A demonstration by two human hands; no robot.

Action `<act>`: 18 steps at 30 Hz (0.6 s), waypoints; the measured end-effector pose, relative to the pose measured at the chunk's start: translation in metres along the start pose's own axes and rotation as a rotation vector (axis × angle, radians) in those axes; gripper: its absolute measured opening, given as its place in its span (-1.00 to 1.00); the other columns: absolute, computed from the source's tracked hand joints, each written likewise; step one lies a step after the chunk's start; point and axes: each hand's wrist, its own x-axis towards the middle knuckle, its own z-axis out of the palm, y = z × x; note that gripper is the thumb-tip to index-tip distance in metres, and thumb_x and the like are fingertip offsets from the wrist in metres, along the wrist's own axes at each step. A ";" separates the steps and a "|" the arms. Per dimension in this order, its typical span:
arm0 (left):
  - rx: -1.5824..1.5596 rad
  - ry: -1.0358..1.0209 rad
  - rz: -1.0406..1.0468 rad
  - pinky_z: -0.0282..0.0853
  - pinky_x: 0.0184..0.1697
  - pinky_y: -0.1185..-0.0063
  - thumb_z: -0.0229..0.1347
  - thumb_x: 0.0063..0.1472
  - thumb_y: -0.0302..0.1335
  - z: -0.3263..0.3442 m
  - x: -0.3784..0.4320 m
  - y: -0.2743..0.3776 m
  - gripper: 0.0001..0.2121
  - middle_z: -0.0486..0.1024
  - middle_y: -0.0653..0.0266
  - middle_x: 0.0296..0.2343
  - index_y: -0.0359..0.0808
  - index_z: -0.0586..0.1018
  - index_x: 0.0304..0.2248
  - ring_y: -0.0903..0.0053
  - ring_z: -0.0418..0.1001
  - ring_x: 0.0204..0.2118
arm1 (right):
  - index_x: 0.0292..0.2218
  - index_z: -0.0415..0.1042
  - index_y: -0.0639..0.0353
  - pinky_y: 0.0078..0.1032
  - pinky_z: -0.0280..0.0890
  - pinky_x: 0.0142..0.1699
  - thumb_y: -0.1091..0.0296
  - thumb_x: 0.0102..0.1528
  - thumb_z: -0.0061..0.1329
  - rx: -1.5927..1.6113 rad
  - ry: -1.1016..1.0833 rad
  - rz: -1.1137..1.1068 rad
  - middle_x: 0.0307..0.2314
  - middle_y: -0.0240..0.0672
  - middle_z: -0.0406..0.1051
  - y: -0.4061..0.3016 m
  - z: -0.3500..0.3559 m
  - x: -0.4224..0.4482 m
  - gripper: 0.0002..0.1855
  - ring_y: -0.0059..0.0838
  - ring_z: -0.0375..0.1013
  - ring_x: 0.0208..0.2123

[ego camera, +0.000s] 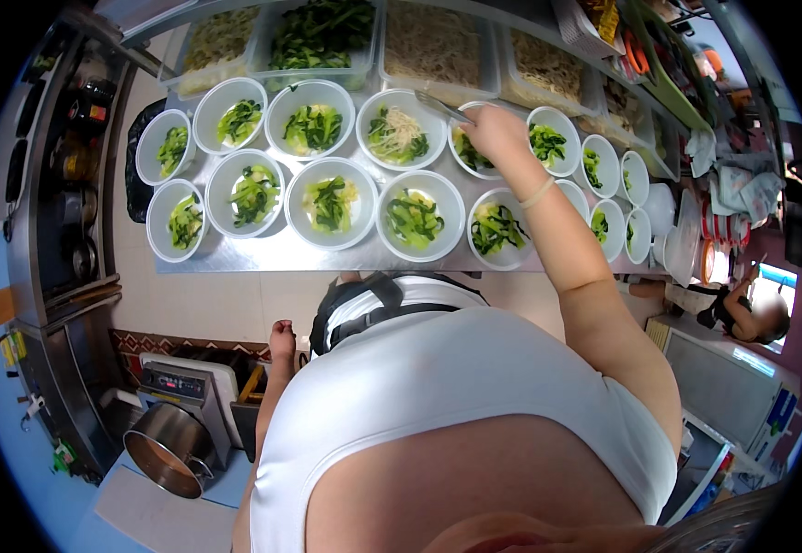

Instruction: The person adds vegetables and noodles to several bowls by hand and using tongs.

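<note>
My right hand (501, 135) grips metal tongs (439, 107) over a back-row bowl, and partly hides that bowl. The tongs' tips reach across the rim of the neighbouring clear plastic bowl (366, 138), which holds a heap of pale bean sprouts (401, 133) on cut greens. Two rows of similar round bowls cover the steel table; those whose contents show hold chopped leafy greens (332, 204), some with pale bits beneath. Down by my left side hangs my left hand (282, 339), its fingers curled and nothing visible in them.
Along the table's far edge stand clear plastic tubs with greens (321, 41), bean sprouts (432, 48) and other pale food. A large steel pot (169, 449) sits behind on the left. Steel shelving (83, 173) flanks the left. Another person (732, 304) is at far right.
</note>
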 end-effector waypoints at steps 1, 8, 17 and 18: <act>-0.017 -0.002 -0.029 0.32 -0.40 0.60 -0.06 0.20 -0.48 -0.001 0.001 -0.004 -0.89 0.46 0.33 -0.51 -0.29 0.47 -0.33 0.58 0.38 -0.52 | -0.14 0.49 -0.07 -0.28 0.33 -0.15 0.03 0.05 -0.06 0.028 0.021 -0.003 -0.31 -0.23 0.49 0.001 -0.005 -0.007 -0.64 -0.20 0.45 -0.23; -0.009 0.021 -0.012 0.33 -0.43 0.60 -0.05 0.19 -0.47 0.003 0.007 -0.027 -0.88 0.46 0.33 -0.51 -0.28 0.48 -0.32 0.58 0.38 -0.54 | -0.12 0.49 -0.10 -0.29 0.32 -0.14 0.02 0.05 -0.05 0.276 0.171 0.072 -0.29 -0.17 0.48 0.029 -0.049 -0.015 -0.62 -0.14 0.45 -0.23; -0.130 -0.033 -0.024 0.32 -0.40 0.65 -0.06 0.22 -0.50 0.004 0.009 -0.007 -0.91 0.43 0.38 -0.51 -0.29 0.46 -0.34 0.62 0.35 -0.53 | -0.19 0.52 0.07 -0.34 0.36 -0.12 -0.09 -0.01 0.02 -0.230 0.075 -0.017 -0.23 -0.28 0.48 0.043 -0.046 0.091 -0.52 -0.25 0.47 -0.20; -0.144 -0.020 -0.029 0.33 -0.39 0.64 -0.07 0.22 -0.51 0.003 0.008 -0.011 -0.91 0.43 0.37 -0.50 -0.29 0.46 -0.34 0.62 0.36 -0.51 | -0.18 0.51 0.08 -0.35 0.36 -0.13 -0.08 -0.01 0.02 -0.312 -0.051 -0.030 -0.23 -0.27 0.48 0.040 -0.048 0.099 -0.52 -0.26 0.47 -0.19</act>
